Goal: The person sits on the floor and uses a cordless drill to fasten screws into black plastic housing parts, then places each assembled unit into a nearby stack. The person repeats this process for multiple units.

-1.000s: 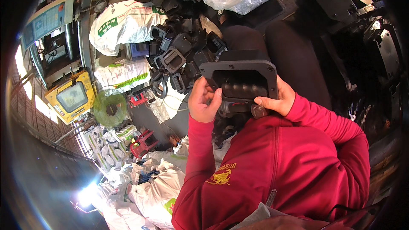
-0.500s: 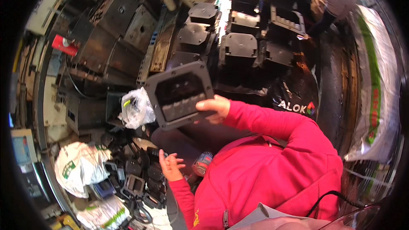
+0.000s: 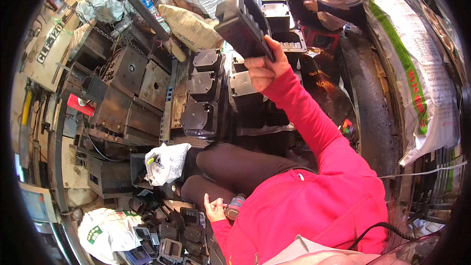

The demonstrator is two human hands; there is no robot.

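Right hand [image 3: 262, 68]: fingers clamped on black plastic housing [image 3: 243, 22], raised above stacked housings [image 3: 206, 88]. Left hand [image 3: 214, 209]: fingers loosely apart, seemingly empty, beside a small cylinder [image 3: 234, 206].

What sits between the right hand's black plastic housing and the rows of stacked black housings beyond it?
Nothing visible. The right hand holds the black ribbed plastic housing raised in open air above the rows of stacked black housings. The left hand rests low by the knee, well clear.

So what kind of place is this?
Probably a small plastic-moulding workshop. Heavy metal mould blocks sit beside stacks of black plastic housings, big white sacks lean at the side, and the right hand lifts a black housing.
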